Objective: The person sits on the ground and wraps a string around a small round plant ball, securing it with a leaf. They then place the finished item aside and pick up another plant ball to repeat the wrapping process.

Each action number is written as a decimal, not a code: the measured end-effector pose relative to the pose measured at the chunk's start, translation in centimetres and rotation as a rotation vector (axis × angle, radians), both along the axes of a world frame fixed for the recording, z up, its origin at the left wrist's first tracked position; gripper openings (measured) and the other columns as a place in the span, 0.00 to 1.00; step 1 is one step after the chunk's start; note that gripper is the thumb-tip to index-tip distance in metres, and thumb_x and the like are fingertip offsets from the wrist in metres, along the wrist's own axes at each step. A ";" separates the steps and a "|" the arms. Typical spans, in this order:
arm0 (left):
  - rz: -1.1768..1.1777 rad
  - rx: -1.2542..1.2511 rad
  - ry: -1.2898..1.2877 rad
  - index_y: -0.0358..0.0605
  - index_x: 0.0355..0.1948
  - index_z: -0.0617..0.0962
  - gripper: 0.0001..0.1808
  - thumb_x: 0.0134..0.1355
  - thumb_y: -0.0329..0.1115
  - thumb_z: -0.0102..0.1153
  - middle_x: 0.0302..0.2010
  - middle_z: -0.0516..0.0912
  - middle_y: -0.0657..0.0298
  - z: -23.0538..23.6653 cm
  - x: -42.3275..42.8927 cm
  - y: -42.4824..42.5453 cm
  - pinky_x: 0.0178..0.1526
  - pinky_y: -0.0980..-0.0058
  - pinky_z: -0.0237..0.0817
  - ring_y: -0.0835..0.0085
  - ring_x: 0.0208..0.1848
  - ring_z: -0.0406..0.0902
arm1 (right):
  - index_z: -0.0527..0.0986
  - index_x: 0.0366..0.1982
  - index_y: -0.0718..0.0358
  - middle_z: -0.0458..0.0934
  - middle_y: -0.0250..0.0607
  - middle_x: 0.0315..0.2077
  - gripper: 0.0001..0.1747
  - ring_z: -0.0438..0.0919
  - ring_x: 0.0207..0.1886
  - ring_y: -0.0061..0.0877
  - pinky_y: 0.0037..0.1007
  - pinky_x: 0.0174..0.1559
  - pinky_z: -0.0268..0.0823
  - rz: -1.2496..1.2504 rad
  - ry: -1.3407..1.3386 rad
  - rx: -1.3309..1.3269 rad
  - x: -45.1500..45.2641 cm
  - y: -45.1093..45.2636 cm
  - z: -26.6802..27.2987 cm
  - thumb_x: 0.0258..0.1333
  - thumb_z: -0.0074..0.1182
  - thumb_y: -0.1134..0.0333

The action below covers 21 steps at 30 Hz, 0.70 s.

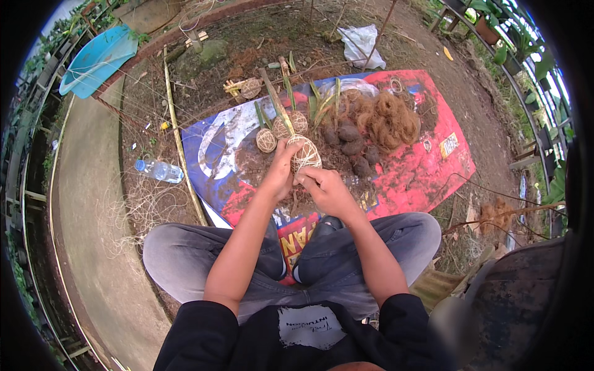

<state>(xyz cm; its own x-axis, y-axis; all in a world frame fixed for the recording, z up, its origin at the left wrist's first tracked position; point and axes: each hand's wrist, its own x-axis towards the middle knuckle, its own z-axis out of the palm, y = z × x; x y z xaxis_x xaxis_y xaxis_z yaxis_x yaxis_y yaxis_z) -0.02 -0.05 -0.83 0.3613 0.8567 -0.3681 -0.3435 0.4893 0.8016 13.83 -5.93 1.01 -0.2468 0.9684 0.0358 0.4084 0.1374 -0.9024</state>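
Note:
My left hand (280,169) holds a ball wrapped in pale twine (306,153), its thumb on the ball's upper left side. From the top of this ball a long green leaf or stem (277,103) points up and away. My right hand (323,188) is at the ball's lower edge with thumb and index finger pinched together; whatever is between them is too small to tell. Other twine-wrapped balls (266,140) with cut green leaves lie just beyond my left hand. Dark brown round lumps (351,139) and a heap of brown fibre (389,118) lie to the right.
A dirty printed tarp (417,171) lies under the things. A plastic water bottle (160,171), a bamboo pole (174,120) and tangled pale twine (144,208) are at the left. A blue basin (100,60) stands at the upper left, a white plastic bag (364,45) at the top right.

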 end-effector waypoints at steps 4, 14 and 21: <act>0.103 0.012 -0.100 0.49 0.55 0.62 0.24 0.63 0.42 0.55 0.47 0.71 0.60 0.2 0.1 0.1 0.37 0.67 0.68 0.70 0.45 0.74 | 0.76 0.35 0.70 0.81 0.46 0.30 0.08 0.80 0.34 0.29 0.29 0.42 0.70 -0.022 0.012 0.038 0.1 0.1 -0.3 0.62 0.48 0.71; 0.150 -0.017 -0.109 0.43 0.59 0.57 0.35 0.63 0.50 0.61 0.44 0.73 0.52 -1.8 0.4 0.8 0.19 0.75 0.70 0.70 0.28 0.79 | 0.74 0.33 0.67 0.72 0.43 0.20 0.10 0.71 0.21 0.32 0.34 0.30 0.64 0.040 0.163 0.076 -1.1 0.4 -3.4 0.64 0.47 0.67; 0.165 -0.072 -0.135 0.42 0.57 0.64 0.34 0.63 0.56 0.58 0.45 0.78 0.53 -2.3 0.1 1.2 0.24 0.72 0.74 0.69 0.33 0.81 | 0.72 0.36 0.62 0.55 0.19 0.16 0.08 0.52 0.17 0.10 0.18 0.20 0.44 0.152 0.907 -0.844 0.4 1.1 -4.1 0.67 0.45 0.66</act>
